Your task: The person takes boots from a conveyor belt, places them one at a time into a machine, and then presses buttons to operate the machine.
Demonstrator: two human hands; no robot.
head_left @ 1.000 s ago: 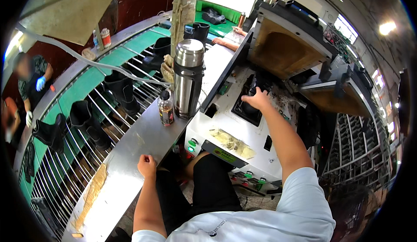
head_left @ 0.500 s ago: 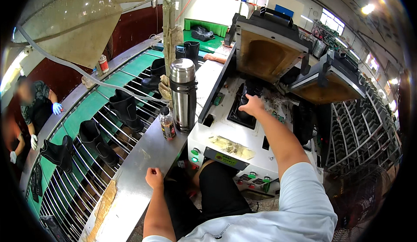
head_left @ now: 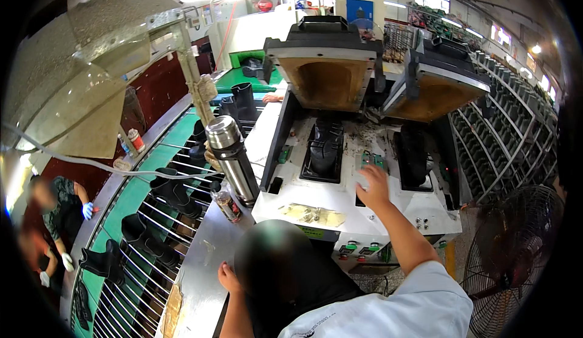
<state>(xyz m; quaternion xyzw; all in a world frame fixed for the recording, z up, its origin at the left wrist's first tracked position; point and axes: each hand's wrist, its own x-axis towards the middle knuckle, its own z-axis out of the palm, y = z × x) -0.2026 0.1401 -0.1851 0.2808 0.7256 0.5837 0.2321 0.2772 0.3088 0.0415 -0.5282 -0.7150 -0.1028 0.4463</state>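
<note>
The right hand [head_left: 375, 187], right of centre in the frame, is wide, its fingers spread over the white top of the machine [head_left: 276, 205]. It is near a green plate [head_left: 373, 159] and between two dark wells. The black shoe [head_left: 326, 148] lies in the well at the middle of the frame, toe toward the lower edge, apart from the hand. The second shoe [head_left: 414, 156] sits in the well farther right, partly in shadow. Above them, two lids [head_left: 328, 74] stand raised, brown on their undersides.

At lower centre, the left hand [head_left: 229, 277] is loosely curled by the edge of the metal counter [head_left: 209, 247]; whether it grips anything or touches the edge, I cannot tell. Farther up the counter stand a steel flask [head_left: 238, 171], tilted in view, and just beside it a small bottle [head_left: 226, 204].

Left of the counter, black boots [head_left: 146, 241] lie on a rack of metal rods [head_left: 136, 290]. At the far left, a co-worker [head_left: 64, 207] wears a blue glove [head_left: 88, 210] and a white glove [head_left: 67, 262]. A fan [head_left: 513, 241] stands at lower right.
</note>
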